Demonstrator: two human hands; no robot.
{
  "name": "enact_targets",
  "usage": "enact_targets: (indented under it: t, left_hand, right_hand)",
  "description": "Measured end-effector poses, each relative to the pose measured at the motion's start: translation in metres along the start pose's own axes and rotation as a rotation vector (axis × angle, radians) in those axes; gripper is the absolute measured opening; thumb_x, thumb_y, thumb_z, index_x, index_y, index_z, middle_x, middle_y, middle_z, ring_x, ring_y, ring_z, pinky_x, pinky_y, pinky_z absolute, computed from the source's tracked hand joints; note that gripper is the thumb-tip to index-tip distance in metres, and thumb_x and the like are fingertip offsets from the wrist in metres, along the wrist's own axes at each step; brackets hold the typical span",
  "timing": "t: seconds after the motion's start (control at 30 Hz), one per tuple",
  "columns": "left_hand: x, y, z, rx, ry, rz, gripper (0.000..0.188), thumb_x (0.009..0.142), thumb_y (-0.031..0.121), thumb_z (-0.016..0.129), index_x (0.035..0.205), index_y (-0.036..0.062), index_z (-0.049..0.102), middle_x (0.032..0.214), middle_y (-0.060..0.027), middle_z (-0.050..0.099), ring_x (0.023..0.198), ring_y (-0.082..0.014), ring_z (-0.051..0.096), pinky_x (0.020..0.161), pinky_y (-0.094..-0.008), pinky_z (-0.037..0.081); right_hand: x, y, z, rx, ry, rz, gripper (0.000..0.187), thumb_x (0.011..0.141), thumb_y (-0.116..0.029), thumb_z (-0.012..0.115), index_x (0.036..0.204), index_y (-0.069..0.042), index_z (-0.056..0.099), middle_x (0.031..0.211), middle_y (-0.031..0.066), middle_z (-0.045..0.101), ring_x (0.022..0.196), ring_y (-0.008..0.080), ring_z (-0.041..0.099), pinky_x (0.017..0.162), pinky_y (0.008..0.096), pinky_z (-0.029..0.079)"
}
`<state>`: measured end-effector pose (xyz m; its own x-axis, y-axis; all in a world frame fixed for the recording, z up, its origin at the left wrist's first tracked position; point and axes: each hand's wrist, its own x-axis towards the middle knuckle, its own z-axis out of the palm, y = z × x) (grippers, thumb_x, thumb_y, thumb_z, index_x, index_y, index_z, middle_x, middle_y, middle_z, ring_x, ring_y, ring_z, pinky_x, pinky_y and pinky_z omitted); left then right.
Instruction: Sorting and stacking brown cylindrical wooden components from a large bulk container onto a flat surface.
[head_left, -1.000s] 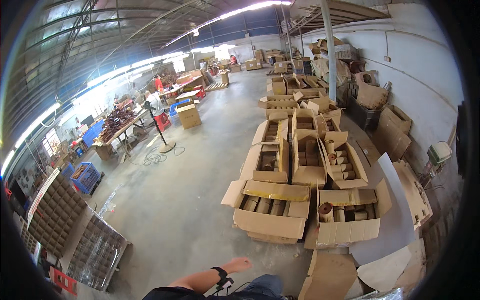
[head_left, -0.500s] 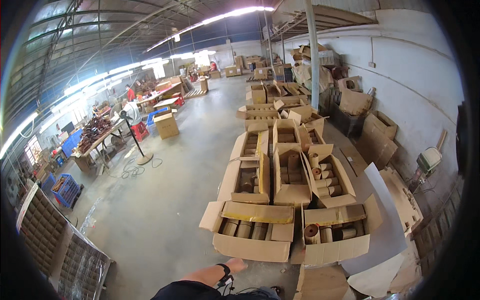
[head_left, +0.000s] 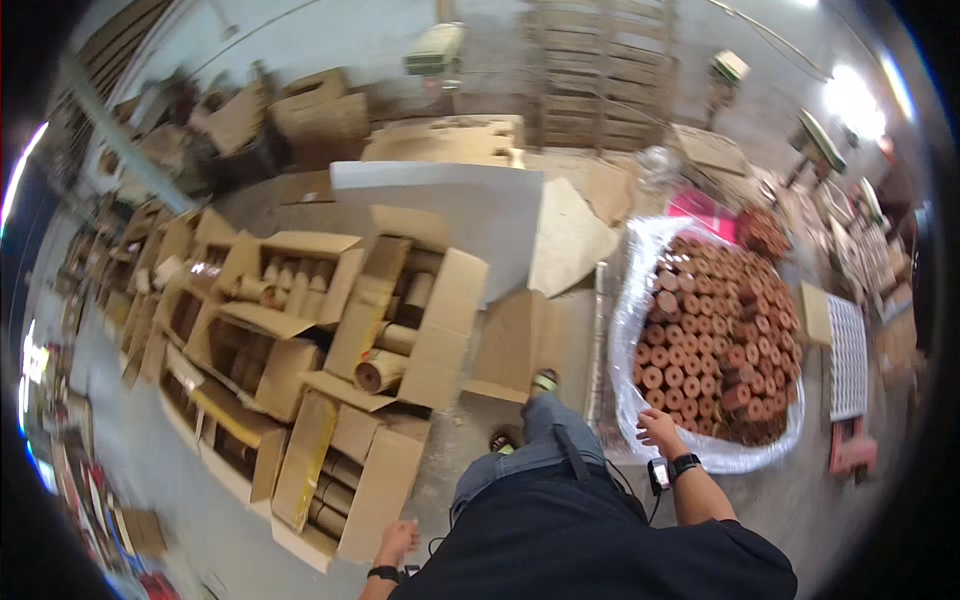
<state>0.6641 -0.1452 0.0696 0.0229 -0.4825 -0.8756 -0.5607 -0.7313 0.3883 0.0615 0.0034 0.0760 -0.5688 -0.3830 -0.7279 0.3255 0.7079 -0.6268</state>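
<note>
My left hand (head_left: 399, 540) hangs low beside the nearest open carton (head_left: 376, 500), slightly blurred, its fingers loosely bent and nothing seen in it. Brown paper-wrapped cylinders (head_left: 333, 493) lie inside that carton. Over the near edge of a clear plastic sheet (head_left: 625, 385), my right hand (head_left: 659, 430) is held with loose fingers, apparently empty. The sheet surrounds a large stack of reddish-brown cylinders (head_left: 690, 365) with round center holes. Another open carton (head_left: 450, 325) holds more wrapped cylinders, one showing its holed red-brown end (head_left: 370, 376).
Rows of open cartons (head_left: 235, 365) extend to the left. A flattened cardboard piece (head_left: 510, 345) lies on the floor ahead of my feet. Beyond it are a grey sheet (head_left: 440, 205) and stacked boards (head_left: 445, 140). A white perforated panel (head_left: 847, 355) stands right of the plastic-lined stack.
My view has swung right and down, from the long hall to the cartons beside me and the cylinder stack. Both my hands now show; before, only one arm did.
</note>
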Motion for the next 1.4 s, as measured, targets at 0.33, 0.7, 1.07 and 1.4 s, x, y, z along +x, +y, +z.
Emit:
enact_targets:
  t: [0.33,0.7,1.07,1.4]
  left_hand:
    - [0.055,-0.01,0.0,0.124,-0.074,-0.07,0.038,0.097,0.033,0.06,0.114,-0.0008,0.063,0.095,-0.0158,0.069,0.078,-0.026,0.069,0.066,-0.037,0.058]
    - [0.162,0.068,-0.014,0.325,-0.679,0.317,0.04,0.097,0.032,0.063,0.121,-0.0011,0.059,0.097,-0.0169,0.069,0.08,-0.0256,0.068,0.067,-0.0346,0.055]
    - [0.092,0.461,0.221,1.021,-0.347,0.758,0.046,0.09,0.038,0.068,0.113,-0.0016,0.066,0.1,-0.0159,0.074,0.092,-0.0241,0.07,0.082,-0.0357,0.055]
    - [0.169,0.66,0.475,1.909,-0.815,1.397,0.055,0.091,0.049,0.066,0.128,0.0083,0.059,0.102,-0.0215,0.072,0.093,-0.035,0.071,0.079,-0.0473,0.055]
  right_hand:
    - [-0.006,0.178,-0.068,0.11,-0.097,0.391,0.016,0.092,-0.023,0.06,0.096,-0.008,0.064,0.071,0.0051,0.06,0.057,0.022,0.062,0.048,0.0371,0.048]
    - [0.016,-0.017,-0.008,-0.115,0.184,-0.157,0.034,0.091,-0.031,0.066,0.111,-0.004,0.07,0.088,0.0083,0.071,0.066,0.0169,0.068,0.057,0.0296,0.053]
    - [-0.003,0.057,-0.064,-0.052,0.58,0.128,0.036,0.088,-0.037,0.066,0.111,-0.01,0.072,0.098,0.0168,0.073,0.092,0.0313,0.07,0.083,0.0401,0.054]
    - [0.111,-0.024,0.012,0.27,0.852,-0.255,0.027,0.086,-0.03,0.06,0.086,-0.005,0.07,0.084,0.016,0.069,0.075,0.0336,0.066,0.068,0.0439,0.052]
